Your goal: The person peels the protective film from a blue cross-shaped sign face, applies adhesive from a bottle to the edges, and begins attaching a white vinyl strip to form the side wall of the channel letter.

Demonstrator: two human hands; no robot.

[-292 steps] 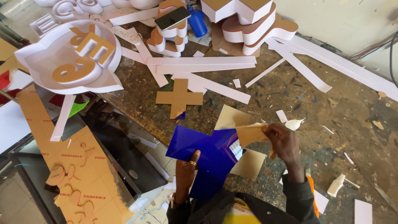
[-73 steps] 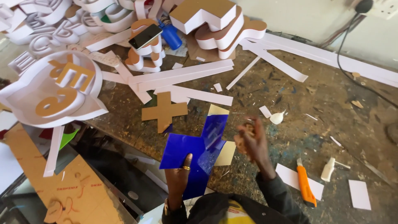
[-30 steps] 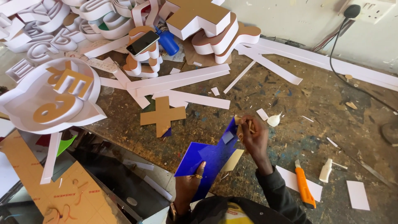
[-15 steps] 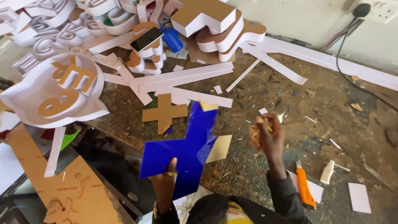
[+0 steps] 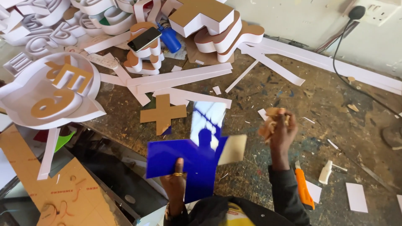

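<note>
The left hand point(image 5: 176, 186) grips the lower edge of a glossy blue cross-shaped sheet point(image 5: 190, 161). The right hand point(image 5: 281, 130), held apart to its right, is clenched on crumpled brown backing paper point(image 5: 270, 123). An orange utility knife point(image 5: 303, 188) lies on the surface point(image 5: 335, 109) just right of the right forearm.

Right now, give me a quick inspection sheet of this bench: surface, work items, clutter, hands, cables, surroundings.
Surface: worn bench top, paint-spattered, strewn with chips and dust.
Job's things: glossy blue plus-shaped panel, brown backing paper partly peeled at its right arm; crumpled brown paper scrap.
Clutter: brown plus cutout, white strips, stacked sign letters, phone on a letter, blue bottle, orange utility knife.
Hands: left hand grips the panel from below; right hand holds the scrap, raised.
Cables: black cable from a wall socket plug, trailing across the bench.
Surroundings: pale wall; brown sheet with cut-outs lower left.
</note>
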